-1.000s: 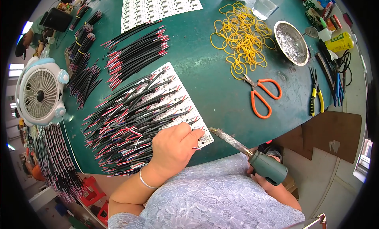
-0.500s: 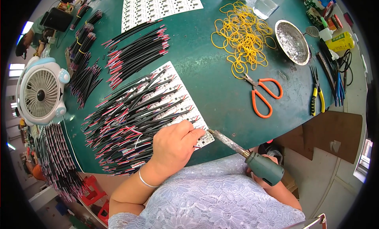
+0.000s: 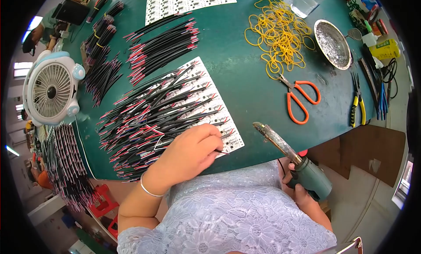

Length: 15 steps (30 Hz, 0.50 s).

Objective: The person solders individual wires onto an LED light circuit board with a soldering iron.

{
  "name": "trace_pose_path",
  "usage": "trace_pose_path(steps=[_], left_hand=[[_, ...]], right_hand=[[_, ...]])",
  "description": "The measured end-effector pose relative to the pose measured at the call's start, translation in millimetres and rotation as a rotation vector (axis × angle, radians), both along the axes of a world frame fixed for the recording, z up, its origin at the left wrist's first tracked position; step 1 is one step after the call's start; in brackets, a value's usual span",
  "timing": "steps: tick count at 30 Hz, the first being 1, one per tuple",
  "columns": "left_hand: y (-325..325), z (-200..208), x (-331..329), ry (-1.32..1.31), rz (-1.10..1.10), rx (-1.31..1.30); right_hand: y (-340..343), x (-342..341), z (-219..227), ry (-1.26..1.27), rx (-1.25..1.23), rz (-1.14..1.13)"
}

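My left hand [image 3: 188, 153] is closed over the near right corner of a white circuit board panel [image 3: 234, 138]. A short dark wire end [image 3: 222, 152] pokes out below its fingertips; the rest is hidden by the hand. Rows of black wires [image 3: 175, 107] with red and white ends lie across the panel and over its left side. My right hand [image 3: 301, 193] is wrapped round the green handle of a soldering iron [image 3: 280, 143]. Its worn metal tip points up and left, to the right of the panel and apart from it.
Orange-handled scissors [image 3: 298, 100], yellow rubber bands [image 3: 280, 32], a metal bowl [image 3: 319, 39] and yellow-black pliers [image 3: 357, 103] lie right. Behind are another board panel [image 3: 188, 4] and a wire bundle [image 3: 166, 48]. A fan [image 3: 51, 92] stands left, near more wires [image 3: 66, 162].
The soldering iron's tip has drawn away from the panel's corner to the right. My left hand has come slightly back from the corner. The whole view has shifted a little.
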<state>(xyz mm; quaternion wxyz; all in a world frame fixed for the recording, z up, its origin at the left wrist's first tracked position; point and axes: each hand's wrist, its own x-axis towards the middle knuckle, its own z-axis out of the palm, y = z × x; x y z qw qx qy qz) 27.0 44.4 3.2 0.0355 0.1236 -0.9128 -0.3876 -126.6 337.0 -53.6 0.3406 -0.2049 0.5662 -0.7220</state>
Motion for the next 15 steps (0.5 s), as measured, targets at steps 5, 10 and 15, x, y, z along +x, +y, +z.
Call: trace_pose_path(steps=[5, 10, 15], left_hand=[[0, 19, 5, 0.359, -0.013, -0.139], [17, 20, -4, 0.222, 0.013, -0.192], [28, -3, -4, 0.055, -0.048, -0.447]], right_hand=[[-5, -11, 17, 0.231, 0.038, 0.161], [-3, -11, 22, 0.217, 0.046, 0.175], [2, -13, 36, 0.331, 0.255, 0.276]])
